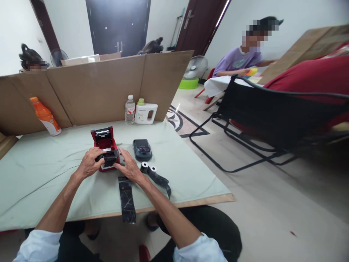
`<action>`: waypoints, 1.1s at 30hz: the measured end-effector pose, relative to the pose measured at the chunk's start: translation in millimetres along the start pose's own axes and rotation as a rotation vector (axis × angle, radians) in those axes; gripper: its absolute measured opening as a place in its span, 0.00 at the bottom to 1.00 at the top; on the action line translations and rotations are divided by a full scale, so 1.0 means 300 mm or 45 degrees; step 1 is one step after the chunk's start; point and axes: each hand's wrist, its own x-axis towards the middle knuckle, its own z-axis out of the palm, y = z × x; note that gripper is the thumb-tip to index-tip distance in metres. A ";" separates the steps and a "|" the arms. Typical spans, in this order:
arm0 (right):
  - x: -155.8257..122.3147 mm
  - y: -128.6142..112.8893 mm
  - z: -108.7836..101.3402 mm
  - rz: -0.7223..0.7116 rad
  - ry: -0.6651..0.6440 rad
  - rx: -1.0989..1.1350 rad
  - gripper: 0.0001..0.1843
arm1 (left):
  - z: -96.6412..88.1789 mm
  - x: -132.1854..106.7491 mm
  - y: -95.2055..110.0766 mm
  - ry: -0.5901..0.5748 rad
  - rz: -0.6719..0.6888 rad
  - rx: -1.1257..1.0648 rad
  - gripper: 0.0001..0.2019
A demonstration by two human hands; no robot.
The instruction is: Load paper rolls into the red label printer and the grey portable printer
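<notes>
Both hands meet at the red printer (pixel 105 142), which sits lid-up on the table (pixel 40 174) in the head view. The left hand (pixel 89 163) and the right hand (pixel 130 168) each have their grip closed on the black cartridge (pixel 109 159), held at the printer's open front. Just to the right lie a dark handheld device (pixel 142 149) and two small rolls (pixel 148 168) — a black strip (pixel 127 202) hangs over the table's near edge.

Left hand (pixel 88 163) and right hand (pixel 130 168) together

red printer (pixel 105 145) glossy plastic; table cover (pixel 40 171) matt cloth; ribbon strip (pixel 127 200) shiny black film; divider (pixel 95 87) cardboard.
</notes>
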 end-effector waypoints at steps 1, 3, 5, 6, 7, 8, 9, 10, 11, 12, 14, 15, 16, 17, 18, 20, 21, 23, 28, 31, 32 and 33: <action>0.015 -0.013 -0.005 -0.043 0.026 -0.061 0.45 | 0.000 0.009 -0.003 0.013 -0.024 -0.032 0.13; 0.056 -0.046 -0.018 -0.139 0.059 -0.160 0.44 | -0.001 0.031 -0.011 0.047 -0.099 -0.102 0.12; 0.110 -0.085 -0.033 -0.210 0.056 -0.219 0.43 | 0.000 0.056 -0.024 0.062 -0.213 -0.195 0.12; 0.139 -0.103 -0.040 -0.228 0.038 -0.230 0.42 | 0.001 0.069 -0.030 0.065 -0.278 -0.257 0.13; 0.169 -0.120 -0.046 -0.234 0.012 -0.230 0.41 | 0.003 0.083 -0.037 0.069 -0.341 -0.328 0.15; 0.199 -0.135 -0.052 -0.226 -0.019 -0.219 0.41 | 0.004 0.095 -0.042 0.074 -0.398 -0.406 0.16; 0.227 -0.148 -0.057 -0.204 -0.051 -0.199 0.40 | 0.006 0.108 -0.048 0.083 -0.450 -0.488 0.17; 0.254 -0.159 -0.061 -0.169 -0.081 -0.175 0.39 | 0.007 0.119 -0.052 0.095 -0.497 -0.563 0.18; 0.278 -0.168 -0.064 -0.127 -0.104 -0.145 0.39 | 0.008 0.130 -0.057 0.108 -0.537 -0.624 0.19; 0.299 -0.175 -0.068 -0.084 -0.127 -0.109 0.38 | 0.008 0.140 -0.061 0.119 -0.569 -0.668 0.20; 0.331 -0.184 -0.079 0.000 -0.191 0.006 0.37 | 0.009 0.156 -0.069 0.130 -0.613 -0.705 0.22; 0.343 -0.186 -0.086 0.044 -0.238 0.087 0.36 | 0.010 0.162 -0.072 0.132 -0.626 -0.705 0.23; 0.351 -0.185 -0.095 0.091 -0.296 0.176 0.36 | 0.010 0.168 -0.075 0.132 -0.637 -0.702 0.23; 0.357 -0.182 -0.105 0.140 -0.358 0.263 0.36 | 0.012 0.172 -0.077 0.134 -0.651 -0.700 0.24; 0.360 -0.176 -0.115 0.185 -0.418 0.339 0.36 | 0.013 0.176 -0.078 0.138 -0.664 -0.697 0.24; 0.361 -0.162 -0.129 0.238 -0.498 0.423 0.38 | 0.017 0.181 -0.076 0.152 -0.682 -0.690 0.24; 0.360 -0.155 -0.130 0.239 -0.507 0.431 0.39 | 0.018 0.182 -0.073 0.158 -0.686 -0.689 0.24; 0.357 -0.146 -0.118 0.196 -0.457 0.397 0.39 | 0.021 0.183 -0.066 0.161 -0.688 -0.692 0.24; 0.363 -0.170 -0.057 0.019 -0.270 0.184 0.17 | 0.012 0.176 -0.051 0.145 -0.686 -0.715 0.25; 0.374 -0.191 -0.057 0.013 -0.298 0.228 0.19 | -0.004 0.170 -0.049 0.145 -0.693 -0.736 0.24; 0.377 -0.192 -0.065 0.028 -0.344 0.277 0.22 | -0.009 0.170 -0.050 0.146 -0.698 -0.742 0.24; 0.380 -0.191 -0.076 0.044 -0.399 0.324 0.26 | -0.011 0.170 -0.052 0.148 -0.704 -0.746 0.24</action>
